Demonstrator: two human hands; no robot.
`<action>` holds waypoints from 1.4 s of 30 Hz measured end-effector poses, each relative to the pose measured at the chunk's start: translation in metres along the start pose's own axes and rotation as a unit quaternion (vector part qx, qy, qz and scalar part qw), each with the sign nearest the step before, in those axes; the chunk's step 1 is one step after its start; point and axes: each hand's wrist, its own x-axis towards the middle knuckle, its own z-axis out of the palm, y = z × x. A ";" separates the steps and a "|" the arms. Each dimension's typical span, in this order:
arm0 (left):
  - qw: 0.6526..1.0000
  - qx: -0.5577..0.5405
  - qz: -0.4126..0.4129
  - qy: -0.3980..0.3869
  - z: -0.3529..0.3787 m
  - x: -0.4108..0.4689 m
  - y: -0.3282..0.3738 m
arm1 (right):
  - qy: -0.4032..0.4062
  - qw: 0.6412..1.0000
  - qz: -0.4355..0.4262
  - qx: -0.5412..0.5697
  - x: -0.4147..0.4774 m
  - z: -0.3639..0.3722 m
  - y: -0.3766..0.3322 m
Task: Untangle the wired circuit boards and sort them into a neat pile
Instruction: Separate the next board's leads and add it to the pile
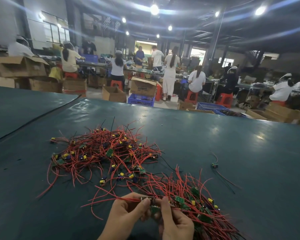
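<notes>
A small green circuit board (pixel 154 209) with red wires is pinched between both hands near the table's front edge. The left hand (pixel 126 213) and right hand (pixel 174 222) both grip it. A sorted bundle (pixel 197 205) lies just right; a tangled heap (pixel 104 153) sits farther back on the green table (pixel 232 153).

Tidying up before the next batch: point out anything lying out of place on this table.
One wired board lies alone on the green table, right of the tangled heap, apart from the sorted bundle beside the right hand.
</notes>
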 end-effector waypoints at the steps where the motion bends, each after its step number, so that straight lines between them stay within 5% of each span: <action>1: 1.000 -0.013 -0.004 0.010 -0.002 0.001 0.001 | 0.007 0.999 0.016 0.031 0.003 -0.003 -0.002; 10: 0.991 -0.112 -0.056 0.047 -0.002 0.002 0.002 | -0.025 0.999 -0.005 0.040 0.000 -0.005 -0.001; 14: 0.995 -0.081 -0.060 -0.009 -0.001 -0.001 0.002 | -0.097 0.987 -0.077 -0.099 -0.009 -0.001 0.011; 19: 0.998 -0.015 -0.052 0.009 -0.002 0.000 0.002 | -0.050 0.992 -0.084 -0.082 -0.009 0.004 0.008; 29: 0.987 0.045 0.020 0.152 -0.027 0.011 -0.001 | 0.058 0.991 0.114 0.028 0.004 -0.010 -0.004; 31: 0.961 0.176 0.098 0.188 -0.042 0.013 -0.005 | 0.058 0.982 0.166 0.067 0.008 -0.018 -0.007; 34: 0.857 0.430 0.202 0.200 -0.060 0.014 -0.014 | 0.054 0.977 0.180 0.097 0.008 -0.023 -0.012; 39: 0.784 0.608 0.010 0.124 -0.068 0.018 -0.029 | 0.045 0.981 0.158 0.105 0.000 -0.013 -0.011; 42: 0.770 0.626 -0.007 0.123 -0.069 0.019 -0.029 | 0.034 0.980 0.158 0.113 -0.002 -0.008 -0.009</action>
